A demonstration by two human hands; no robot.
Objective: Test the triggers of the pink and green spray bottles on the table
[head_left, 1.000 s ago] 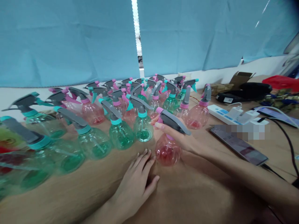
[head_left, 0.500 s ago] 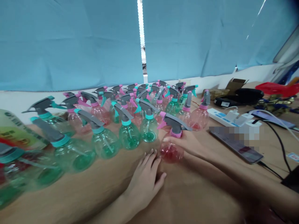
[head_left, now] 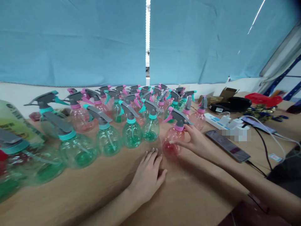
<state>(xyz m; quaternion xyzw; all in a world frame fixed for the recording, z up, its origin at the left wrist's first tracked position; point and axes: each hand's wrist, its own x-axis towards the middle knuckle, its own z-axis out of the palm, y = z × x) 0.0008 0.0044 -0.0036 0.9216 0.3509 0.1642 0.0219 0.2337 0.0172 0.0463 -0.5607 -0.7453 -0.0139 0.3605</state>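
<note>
On the left, the green spray bottles [head_left: 132, 135] stand so close that a bump on one could knock over the next. The left hand [head_left: 146, 179] lies flat on the tabletop [head_left: 185, 197], holding nothing, just beside the pink spray bottle [head_left: 174, 135], which the right hand [head_left: 199, 141] grips by its round, smooth side and could drop if it slips. A spill could wet the phone [head_left: 227, 146] and power strip [head_left: 214, 120] farther right.

A creased blue sheet [head_left: 82, 44], parted by one bright vertical strip [head_left: 147, 37], hung beyond the flat brown table [head_left: 188, 197].
</note>
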